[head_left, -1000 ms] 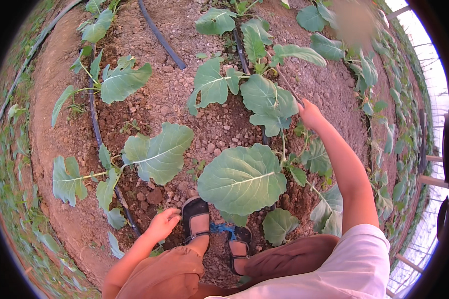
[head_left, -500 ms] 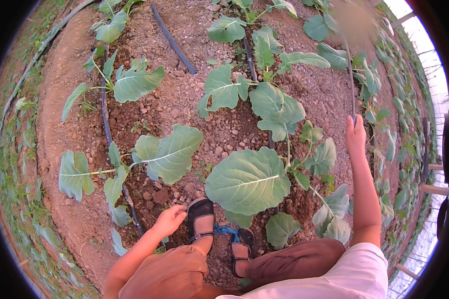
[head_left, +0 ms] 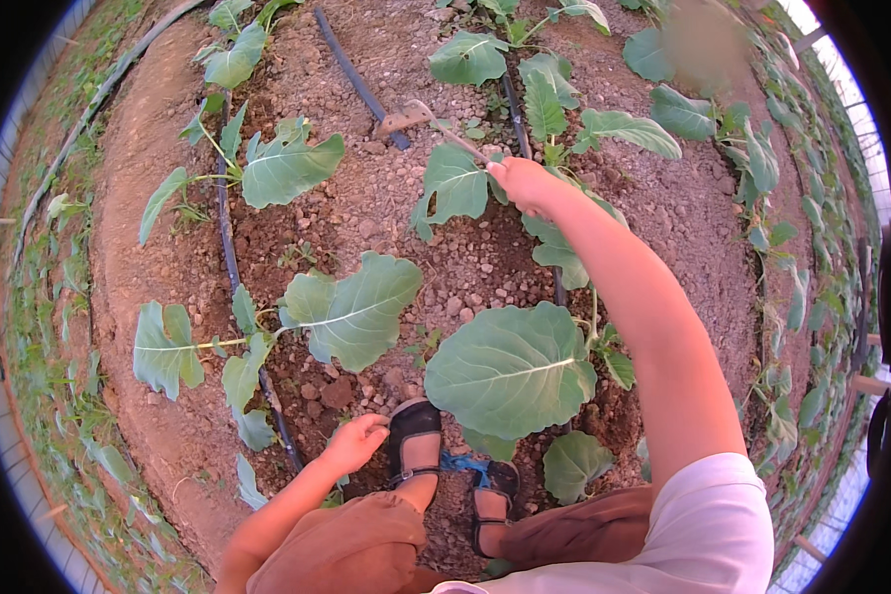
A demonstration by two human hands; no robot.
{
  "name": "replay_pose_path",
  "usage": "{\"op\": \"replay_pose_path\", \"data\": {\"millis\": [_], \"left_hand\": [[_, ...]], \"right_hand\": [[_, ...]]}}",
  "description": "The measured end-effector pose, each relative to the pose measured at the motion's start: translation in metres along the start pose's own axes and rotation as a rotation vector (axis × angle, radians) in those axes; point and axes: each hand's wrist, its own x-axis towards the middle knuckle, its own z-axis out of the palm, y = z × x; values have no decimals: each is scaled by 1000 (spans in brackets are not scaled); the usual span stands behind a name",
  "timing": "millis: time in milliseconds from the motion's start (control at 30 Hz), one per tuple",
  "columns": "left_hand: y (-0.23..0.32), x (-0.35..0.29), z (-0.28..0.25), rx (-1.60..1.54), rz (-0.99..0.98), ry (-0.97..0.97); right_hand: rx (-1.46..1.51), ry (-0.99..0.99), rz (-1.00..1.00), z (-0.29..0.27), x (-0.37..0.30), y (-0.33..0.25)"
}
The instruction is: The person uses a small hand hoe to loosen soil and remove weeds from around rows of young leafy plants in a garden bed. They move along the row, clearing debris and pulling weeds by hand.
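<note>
My right hand [head_left: 523,185] grips the thin handle of a small hoe [head_left: 452,137], reaching ahead over the middle row of plants. The hoe's brown, soil-coloured head [head_left: 406,117] is at the end of a black pipe piece [head_left: 351,67]; whether it touches the ground I cannot tell. Just below my right hand is a broad leaf with holes [head_left: 455,188]. My left hand [head_left: 356,443] hangs low beside my left shoe [head_left: 413,436], its fingers curled in, and nothing shows in them. A large round leaf [head_left: 510,371] spreads in front of my feet.
Leafy green plants [head_left: 292,168] grow in rows along black drip lines [head_left: 226,228]. Reddish, cloddy soil [head_left: 386,238] lies between the rows. A grey hose [head_left: 89,109] curves along the left. Denser plants and a pale wall stand at the right rim.
My right hand has swung from the far right to the middle, bringing the hoe with it; its head now shows by the black pipe piece. My left hand has hardly moved.
</note>
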Motion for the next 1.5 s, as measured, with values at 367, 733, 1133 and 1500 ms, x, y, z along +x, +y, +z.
{"op": "replay_pose_path", "data": {"millis": [367, 733, 1133, 1500], "left_hand": [[0, 0, -4, -2, 12, 65], [-7, 1, -17, 471, 207, 367], [-11, 24, -3, 861, 85, 187], [6, 25, -14, 934, -69, -31]], "right_hand": [[-164, 140, 23, 4, -29, 64], [-155, 224, -200, 1, 4, 159], [121, 257, -44, -7, -36, 156], [58, 315, -117, -15, -62, 169]]}}
